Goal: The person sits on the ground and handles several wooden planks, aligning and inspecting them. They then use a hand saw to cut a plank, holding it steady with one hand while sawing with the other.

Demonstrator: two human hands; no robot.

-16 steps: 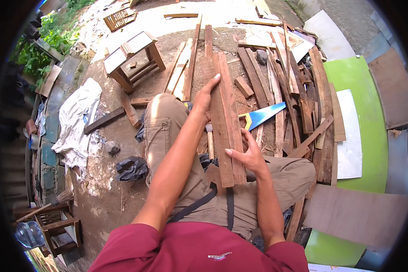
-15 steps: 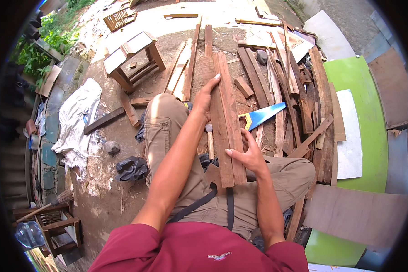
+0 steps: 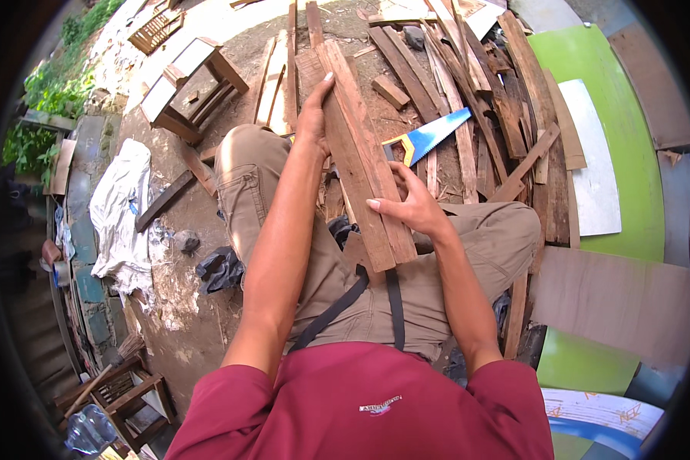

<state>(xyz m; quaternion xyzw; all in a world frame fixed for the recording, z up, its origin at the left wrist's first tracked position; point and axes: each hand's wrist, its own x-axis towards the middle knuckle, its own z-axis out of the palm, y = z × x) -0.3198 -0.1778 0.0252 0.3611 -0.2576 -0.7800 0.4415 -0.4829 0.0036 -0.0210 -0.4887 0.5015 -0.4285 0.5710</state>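
Note:
Two rough brown wooden planks lie side by side above my lap, the left plank [image 3: 345, 165] against the right plank [image 3: 358, 103]. My left hand [image 3: 312, 123] is closed round the left edge toward the far end, its thumb on top. Nearer to me, my right hand [image 3: 412, 203] grips the right edge, thumb on the upper face and fingers partly hidden. The planks' near ends sit over a small piece of wood [image 3: 354, 249] with black straps at my lap. Just beyond my right hand is a handsaw [image 3: 439, 134] with a blue blade and a yellow-black handle.
Timber [image 3: 506, 100] is piled at the right, beside a green sheet [image 3: 636, 176] and a white board [image 3: 590, 161]. A small wooden table [image 3: 188, 73] stands far left, near a white cloth [image 3: 123, 215]. Black plastic [image 3: 221, 270] lies by my left knee. A wooden stool [image 3: 134, 406] is at lower left.
The view has tipped, so the surroundings sit higher in the picture. The planks now slant more, with their far ends toward the left. Both hands keep their hold.

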